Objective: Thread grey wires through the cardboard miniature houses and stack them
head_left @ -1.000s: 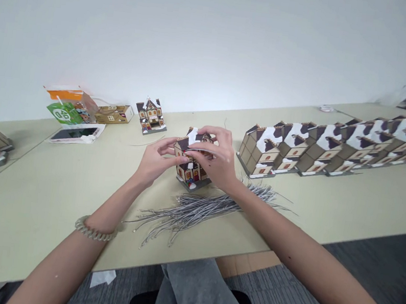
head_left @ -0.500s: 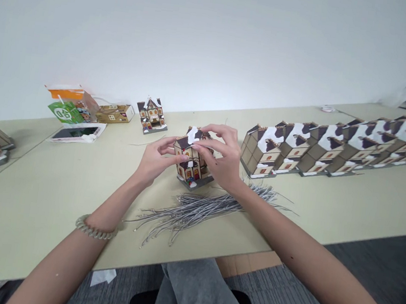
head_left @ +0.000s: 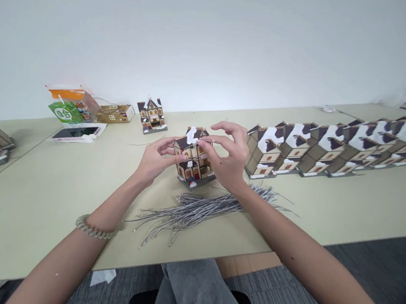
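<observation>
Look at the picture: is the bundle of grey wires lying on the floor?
No, the grey wires lie on the table, just in front of the little house.
</observation>
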`<control>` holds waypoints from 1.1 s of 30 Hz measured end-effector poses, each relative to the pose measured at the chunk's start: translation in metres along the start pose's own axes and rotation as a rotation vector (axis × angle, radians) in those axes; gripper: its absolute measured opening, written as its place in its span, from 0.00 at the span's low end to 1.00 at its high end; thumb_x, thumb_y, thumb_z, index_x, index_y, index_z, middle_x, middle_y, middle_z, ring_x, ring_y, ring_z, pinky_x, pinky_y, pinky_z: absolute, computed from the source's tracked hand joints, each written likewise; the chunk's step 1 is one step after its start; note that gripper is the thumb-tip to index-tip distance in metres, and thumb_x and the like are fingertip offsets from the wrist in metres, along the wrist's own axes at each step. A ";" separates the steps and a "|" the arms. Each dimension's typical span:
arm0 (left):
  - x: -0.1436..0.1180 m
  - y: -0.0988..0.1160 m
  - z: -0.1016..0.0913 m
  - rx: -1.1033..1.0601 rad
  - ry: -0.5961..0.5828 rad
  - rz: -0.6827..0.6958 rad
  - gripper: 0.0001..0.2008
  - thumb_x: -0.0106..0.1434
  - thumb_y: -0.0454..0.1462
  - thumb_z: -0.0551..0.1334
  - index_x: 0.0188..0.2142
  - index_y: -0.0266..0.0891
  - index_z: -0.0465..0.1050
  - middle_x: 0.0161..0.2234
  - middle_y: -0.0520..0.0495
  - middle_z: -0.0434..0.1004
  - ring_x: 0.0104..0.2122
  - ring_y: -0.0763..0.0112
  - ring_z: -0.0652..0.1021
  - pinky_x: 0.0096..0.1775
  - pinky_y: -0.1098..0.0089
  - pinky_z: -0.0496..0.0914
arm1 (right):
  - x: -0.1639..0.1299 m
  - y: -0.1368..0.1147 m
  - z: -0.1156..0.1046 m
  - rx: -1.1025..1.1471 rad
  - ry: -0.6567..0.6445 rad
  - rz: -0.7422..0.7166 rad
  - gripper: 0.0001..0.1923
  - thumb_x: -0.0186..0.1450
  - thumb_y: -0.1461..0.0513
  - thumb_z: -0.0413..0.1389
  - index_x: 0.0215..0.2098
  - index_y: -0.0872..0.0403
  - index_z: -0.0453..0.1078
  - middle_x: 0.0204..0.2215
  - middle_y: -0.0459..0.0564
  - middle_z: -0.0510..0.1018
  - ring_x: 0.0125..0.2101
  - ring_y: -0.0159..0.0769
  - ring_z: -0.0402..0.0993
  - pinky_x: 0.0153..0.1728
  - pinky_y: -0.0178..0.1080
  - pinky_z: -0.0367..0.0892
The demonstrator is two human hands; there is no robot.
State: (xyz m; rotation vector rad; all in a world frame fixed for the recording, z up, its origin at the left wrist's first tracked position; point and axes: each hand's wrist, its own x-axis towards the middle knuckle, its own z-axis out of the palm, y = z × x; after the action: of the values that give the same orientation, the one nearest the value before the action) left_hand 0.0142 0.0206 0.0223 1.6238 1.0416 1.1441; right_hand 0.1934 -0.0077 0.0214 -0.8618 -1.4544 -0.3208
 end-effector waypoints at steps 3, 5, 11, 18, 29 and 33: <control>0.000 0.000 0.000 0.000 0.001 -0.004 0.31 0.41 0.41 0.74 0.46 0.39 0.74 0.39 0.44 0.78 0.34 0.69 0.75 0.41 0.66 0.71 | 0.000 -0.001 0.000 0.032 -0.012 -0.020 0.05 0.62 0.59 0.58 0.29 0.48 0.73 0.38 0.49 0.73 0.42 0.39 0.68 0.44 0.47 0.64; 0.000 0.000 0.001 0.006 0.002 -0.003 0.32 0.41 0.41 0.74 0.47 0.38 0.74 0.39 0.44 0.78 0.34 0.70 0.74 0.41 0.66 0.71 | -0.002 -0.001 0.001 0.043 -0.060 -0.042 0.04 0.62 0.60 0.58 0.28 0.48 0.73 0.40 0.49 0.73 0.43 0.40 0.67 0.44 0.47 0.64; 0.000 0.002 0.002 0.015 0.012 -0.021 0.33 0.40 0.41 0.74 0.48 0.36 0.73 0.43 0.42 0.76 0.35 0.69 0.74 0.41 0.65 0.70 | -0.007 0.002 0.005 0.020 -0.190 -0.074 0.05 0.60 0.59 0.60 0.26 0.47 0.73 0.44 0.47 0.72 0.47 0.41 0.63 0.48 0.49 0.62; -0.001 0.001 0.002 0.011 0.007 -0.011 0.33 0.40 0.41 0.74 0.47 0.37 0.73 0.41 0.43 0.77 0.33 0.70 0.74 0.40 0.65 0.71 | -0.002 0.000 0.002 0.031 -0.080 -0.101 0.02 0.60 0.58 0.60 0.31 0.47 0.73 0.40 0.49 0.73 0.43 0.40 0.67 0.45 0.47 0.64; 0.000 -0.001 0.002 -0.003 0.011 -0.002 0.32 0.40 0.40 0.74 0.47 0.37 0.73 0.42 0.43 0.78 0.34 0.71 0.75 0.39 0.66 0.72 | -0.001 -0.001 0.002 0.112 -0.031 -0.162 0.05 0.62 0.64 0.58 0.32 0.45 0.72 0.37 0.46 0.74 0.40 0.36 0.69 0.42 0.44 0.66; 0.001 -0.002 0.001 -0.004 0.006 0.025 0.31 0.41 0.41 0.74 0.46 0.38 0.74 0.43 0.43 0.78 0.33 0.71 0.75 0.39 0.66 0.72 | -0.002 -0.001 0.003 0.110 -0.046 -0.184 0.06 0.62 0.65 0.57 0.32 0.45 0.73 0.36 0.46 0.74 0.41 0.36 0.68 0.42 0.44 0.66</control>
State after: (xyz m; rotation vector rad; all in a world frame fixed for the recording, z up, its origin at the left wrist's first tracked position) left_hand 0.0150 0.0220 0.0202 1.6352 1.0247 1.1681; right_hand 0.1903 -0.0073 0.0192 -0.6520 -1.5835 -0.3562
